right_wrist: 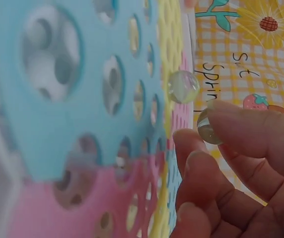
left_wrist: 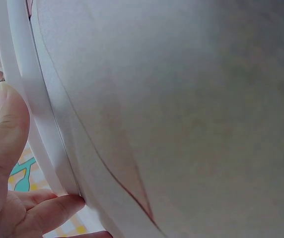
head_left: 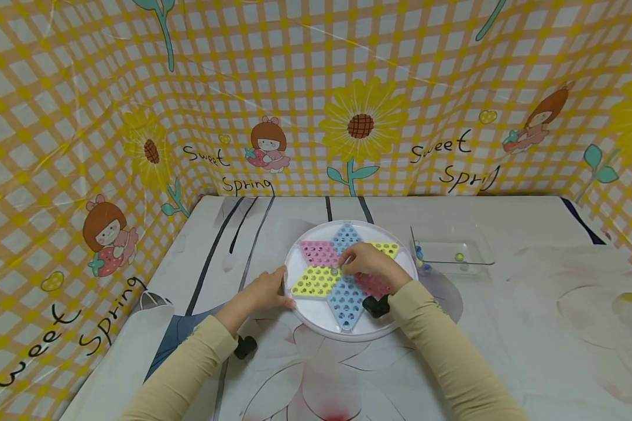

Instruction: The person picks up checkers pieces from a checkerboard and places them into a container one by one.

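Note:
A round white Chinese checkers board [head_left: 306,316] with a star of pink, blue and yellow perforated sections lies on the table. My left hand [head_left: 260,290] grips its left rim; in the left wrist view the thumb [left_wrist: 13,119] lies against the rim and fingers reach its lower edge. Over the middle of the star, my right hand [head_left: 367,264] pinches a clear glass marble [right_wrist: 209,127] between thumb and fingertips. Another clear marble [right_wrist: 183,87] sits on the board near those fingertips, on the yellow section's inner end.
Right of the board stands a clear box [head_left: 479,260] with a few marbles inside, among them a yellowish one [head_left: 459,256] and blue ones at its left end. A white object with a dark opening [head_left: 153,301] lies at the left table edge. Checked cloth [head_left: 295,58] hangs around the table.

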A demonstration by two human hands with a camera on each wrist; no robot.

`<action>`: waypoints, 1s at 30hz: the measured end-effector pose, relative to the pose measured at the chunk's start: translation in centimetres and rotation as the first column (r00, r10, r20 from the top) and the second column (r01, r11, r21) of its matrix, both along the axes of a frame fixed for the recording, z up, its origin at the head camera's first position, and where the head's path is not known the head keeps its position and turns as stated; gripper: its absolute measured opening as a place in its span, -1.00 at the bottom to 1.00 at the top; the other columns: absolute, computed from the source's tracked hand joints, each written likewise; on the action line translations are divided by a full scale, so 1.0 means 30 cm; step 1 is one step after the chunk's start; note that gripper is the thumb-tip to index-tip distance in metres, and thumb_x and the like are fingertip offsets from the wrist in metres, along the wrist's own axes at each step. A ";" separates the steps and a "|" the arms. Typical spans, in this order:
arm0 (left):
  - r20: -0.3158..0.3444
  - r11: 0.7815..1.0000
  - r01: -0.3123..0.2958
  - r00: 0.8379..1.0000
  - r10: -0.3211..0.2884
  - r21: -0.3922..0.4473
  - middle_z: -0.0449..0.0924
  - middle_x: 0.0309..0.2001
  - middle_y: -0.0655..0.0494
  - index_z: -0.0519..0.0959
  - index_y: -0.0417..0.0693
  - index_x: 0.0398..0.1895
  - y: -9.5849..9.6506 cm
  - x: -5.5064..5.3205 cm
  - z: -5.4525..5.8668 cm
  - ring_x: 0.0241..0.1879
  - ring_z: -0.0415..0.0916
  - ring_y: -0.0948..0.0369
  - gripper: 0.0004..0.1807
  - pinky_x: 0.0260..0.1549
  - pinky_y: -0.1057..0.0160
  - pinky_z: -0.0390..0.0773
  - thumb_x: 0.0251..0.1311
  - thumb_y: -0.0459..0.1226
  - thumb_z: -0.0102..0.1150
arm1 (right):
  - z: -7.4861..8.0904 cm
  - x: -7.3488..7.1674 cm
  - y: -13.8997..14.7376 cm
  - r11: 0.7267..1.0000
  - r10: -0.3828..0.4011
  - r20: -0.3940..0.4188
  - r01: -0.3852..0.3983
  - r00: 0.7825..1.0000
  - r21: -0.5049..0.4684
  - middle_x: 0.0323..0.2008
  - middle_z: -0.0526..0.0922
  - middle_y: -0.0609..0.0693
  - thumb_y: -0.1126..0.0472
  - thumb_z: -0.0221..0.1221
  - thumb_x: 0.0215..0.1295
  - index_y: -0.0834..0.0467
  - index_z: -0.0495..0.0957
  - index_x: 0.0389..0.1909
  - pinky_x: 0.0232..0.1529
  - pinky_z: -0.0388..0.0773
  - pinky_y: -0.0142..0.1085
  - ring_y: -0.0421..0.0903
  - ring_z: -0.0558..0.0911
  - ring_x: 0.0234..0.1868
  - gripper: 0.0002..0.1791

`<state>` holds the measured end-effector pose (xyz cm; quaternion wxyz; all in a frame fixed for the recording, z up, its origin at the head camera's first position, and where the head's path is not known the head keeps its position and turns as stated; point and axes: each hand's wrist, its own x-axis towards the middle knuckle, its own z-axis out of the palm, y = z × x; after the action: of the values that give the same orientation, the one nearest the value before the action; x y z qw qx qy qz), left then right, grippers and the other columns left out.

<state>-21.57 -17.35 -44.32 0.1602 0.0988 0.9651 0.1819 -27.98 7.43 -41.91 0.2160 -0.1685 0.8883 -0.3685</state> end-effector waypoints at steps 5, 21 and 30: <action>0.001 1.000 -0.002 1.000 0.002 -0.004 0.33 0.19 -0.30 0.03 -0.26 0.37 0.001 -0.001 -0.002 0.23 0.19 -0.22 0.03 0.16 -0.13 0.27 -0.08 0.02 0.33 | 0.013 -0.006 0.016 1.000 -0.001 -0.003 0.002 1.000 0.018 -0.42 0.53 0.06 0.36 0.17 0.06 0.28 0.56 -0.18 -0.50 0.45 -0.36 -0.15 0.47 -0.52 -0.75; 0.004 1.000 0.000 1.000 0.000 0.000 0.32 0.20 -0.31 0.03 -0.27 0.37 0.003 0.002 0.002 0.23 0.19 -0.23 0.02 0.17 -0.13 0.25 -0.07 0.00 0.33 | 0.034 -0.027 0.102 0.997 0.015 0.003 -0.015 1.000 -0.076 -0.55 0.50 0.01 0.35 0.16 0.08 0.33 0.51 -0.19 -0.56 0.44 -0.34 -0.15 0.44 -0.59 -0.75; 0.008 1.000 -0.001 1.000 0.001 0.003 0.31 0.20 -0.33 0.02 -0.29 0.36 0.006 0.005 0.007 0.23 0.18 -0.25 0.03 0.17 -0.14 0.25 -0.07 0.00 0.33 | 0.059 -0.041 0.158 0.999 -0.019 -0.001 0.019 1.000 -0.049 -0.54 0.44 -0.02 0.34 0.14 0.11 0.36 0.49 -0.15 -0.49 0.49 -0.31 -0.15 0.44 -0.56 -0.73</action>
<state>-21.43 -17.17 -44.12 0.1636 0.0977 0.9643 0.1840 -29.23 12.19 -40.13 0.2075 -0.1657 0.8809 -0.3918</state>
